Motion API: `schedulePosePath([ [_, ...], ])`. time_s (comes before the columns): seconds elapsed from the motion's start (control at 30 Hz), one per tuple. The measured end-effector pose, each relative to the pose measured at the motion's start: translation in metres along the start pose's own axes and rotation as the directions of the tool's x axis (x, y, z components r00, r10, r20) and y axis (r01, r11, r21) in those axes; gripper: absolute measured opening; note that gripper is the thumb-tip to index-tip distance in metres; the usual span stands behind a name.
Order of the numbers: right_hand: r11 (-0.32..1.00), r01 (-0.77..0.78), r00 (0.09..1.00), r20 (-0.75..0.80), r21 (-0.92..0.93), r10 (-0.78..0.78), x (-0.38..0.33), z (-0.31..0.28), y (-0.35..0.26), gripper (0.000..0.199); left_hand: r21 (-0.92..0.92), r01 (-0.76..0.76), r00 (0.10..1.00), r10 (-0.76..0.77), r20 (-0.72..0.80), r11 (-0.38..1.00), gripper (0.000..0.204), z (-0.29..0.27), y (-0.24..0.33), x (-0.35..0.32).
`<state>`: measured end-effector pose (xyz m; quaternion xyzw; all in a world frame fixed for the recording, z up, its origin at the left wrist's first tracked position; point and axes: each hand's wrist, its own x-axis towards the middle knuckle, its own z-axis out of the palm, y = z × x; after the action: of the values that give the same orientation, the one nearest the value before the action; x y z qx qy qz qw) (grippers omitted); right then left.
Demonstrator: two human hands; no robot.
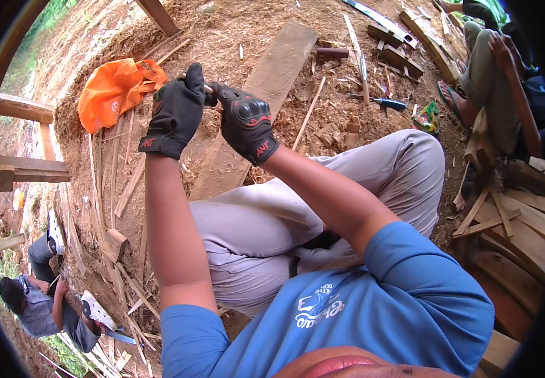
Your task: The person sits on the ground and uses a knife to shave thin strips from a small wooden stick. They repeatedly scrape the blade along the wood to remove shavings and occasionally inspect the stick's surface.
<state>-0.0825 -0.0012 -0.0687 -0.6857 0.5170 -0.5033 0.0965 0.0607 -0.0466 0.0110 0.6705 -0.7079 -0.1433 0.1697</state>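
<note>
Both my hands wear black work gloves and are raised in front of me, close together. My left hand (pixel 176 113) is closed, its thumb pointing up, around a thin wooden stick (pixel 207 87). Just beside it, my right hand (pixel 243 116), with a hard knuckle guard on its glove, is closed on the same stick. Only a short piece of the stick shows between the gloves; the fingers hide the rest. Behind the hands lies a wide wooden plank (pixel 288 57). An orange plastic bag (pixel 108 94) rests to the left of my left hand.
Wood shavings and thin strips cover the ground. Toward the far right lie a handsaw (pixel 382 22), wooden hand planes (pixel 401 62) and a blue-handled tool (pixel 389 103). One person (pixel 502 82) sits at right, another (pixel 52 302) at lower left. A timber frame (pixel 23 170) stands at left.
</note>
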Motion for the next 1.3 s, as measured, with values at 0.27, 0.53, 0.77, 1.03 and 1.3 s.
schedulePosePath([
  [0.27,0.986,-0.141,0.962,0.224,-0.090,0.158,-0.004,-0.006,0.005,0.047,-0.050,-0.033,0.998,0.036,0.060,0.998,0.084,-0.008,0.010,-0.006],
  [0.53,0.918,-0.203,0.837,0.426,-0.339,0.343,-0.031,0.000,0.050,0.043,-0.082,-0.012,0.997,0.018,0.072,0.997,0.085,-0.010,0.011,-0.002],
  [0.77,0.998,0.008,0.988,0.155,-0.063,0.002,0.008,-0.006,-0.009,0.046,-0.051,-0.051,0.998,0.050,-0.026,0.997,0.085,-0.007,0.009,-0.007],
  [1.03,0.942,-0.063,0.919,0.349,-0.329,0.183,-0.030,-0.007,0.040,0.042,-0.084,-0.024,0.998,0.030,0.063,0.996,0.085,-0.010,0.015,-0.001],
  [1.3,0.978,0.114,0.992,0.066,-0.178,-0.103,-0.015,-0.003,0.015,0.047,-0.077,-0.003,0.998,0.008,0.057,0.997,0.084,-0.010,0.013,-0.009],
])
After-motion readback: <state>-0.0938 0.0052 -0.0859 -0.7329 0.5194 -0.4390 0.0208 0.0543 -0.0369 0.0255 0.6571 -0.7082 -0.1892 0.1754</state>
